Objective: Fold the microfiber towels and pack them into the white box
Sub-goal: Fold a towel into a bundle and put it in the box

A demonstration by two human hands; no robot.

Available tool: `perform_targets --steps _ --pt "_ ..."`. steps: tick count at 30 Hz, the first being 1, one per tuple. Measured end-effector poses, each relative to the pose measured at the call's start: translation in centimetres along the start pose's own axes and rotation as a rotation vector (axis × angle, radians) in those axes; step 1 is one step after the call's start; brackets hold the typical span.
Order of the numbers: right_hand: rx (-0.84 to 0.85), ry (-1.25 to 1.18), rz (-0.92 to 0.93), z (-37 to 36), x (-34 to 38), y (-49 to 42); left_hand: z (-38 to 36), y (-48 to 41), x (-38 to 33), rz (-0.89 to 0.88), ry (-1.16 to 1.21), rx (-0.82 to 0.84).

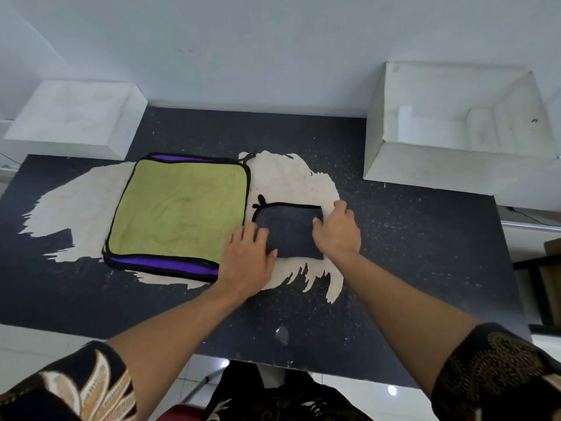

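Folded dark towel [288,232] lies just right of green towel stack [182,208]. Flat left hand [247,259] presses its left edge. Curled right hand [337,229] at right edge; pinching or pressing, cannot tell. Likely soft, light, floppy: lift by both edges. Far right: white box [455,165].

Bright and soft, lit evenly from above, with barely any shadow on the table [425,253]. Glares in small spots on the floor [364,387] at 6 o'clock. Washes the box [455,165] pale at 2 o'clock. Bends strongly toward 3 and 9 o'clock. Blurs the sleeves [76,387] at 5 and 7 o'clock; sharp mid-frame.
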State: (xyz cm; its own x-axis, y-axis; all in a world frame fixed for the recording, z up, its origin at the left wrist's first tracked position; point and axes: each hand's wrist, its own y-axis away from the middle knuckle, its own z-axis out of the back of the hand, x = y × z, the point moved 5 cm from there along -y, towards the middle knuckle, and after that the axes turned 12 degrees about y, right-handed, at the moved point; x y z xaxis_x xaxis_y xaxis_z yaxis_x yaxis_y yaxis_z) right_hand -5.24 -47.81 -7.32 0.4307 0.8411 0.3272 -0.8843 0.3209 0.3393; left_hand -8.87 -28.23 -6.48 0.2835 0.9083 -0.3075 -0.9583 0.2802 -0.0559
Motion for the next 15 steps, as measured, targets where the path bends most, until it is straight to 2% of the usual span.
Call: perform_targets --steps 3,6,9,12,15 --pt "0.170 -0.068 -0.190 -0.3 0.5 -0.2 0.2 -0.1 0.6 0.344 0.143 0.008" --pt "0.195 -0.047 -0.243 -0.2 0.7 0.2 -0.1 -0.7 0.6 0.663 0.362 0.031" --pt "0.202 -0.052 -0.270 -0.3 0.3 0.9 -1.8 -1.3 1.1 0.904 0.655 0.038" --pt "0.253 -0.028 -0.314 -0.7 -0.2 1.8 -2.8 -1.4 1.7 1.013 0.843 0.034" --pt "0.261 -0.020 -0.309 -0.7 -0.6 2.6 -2.3 -1.3 1.2 0.982 0.831 0.086"
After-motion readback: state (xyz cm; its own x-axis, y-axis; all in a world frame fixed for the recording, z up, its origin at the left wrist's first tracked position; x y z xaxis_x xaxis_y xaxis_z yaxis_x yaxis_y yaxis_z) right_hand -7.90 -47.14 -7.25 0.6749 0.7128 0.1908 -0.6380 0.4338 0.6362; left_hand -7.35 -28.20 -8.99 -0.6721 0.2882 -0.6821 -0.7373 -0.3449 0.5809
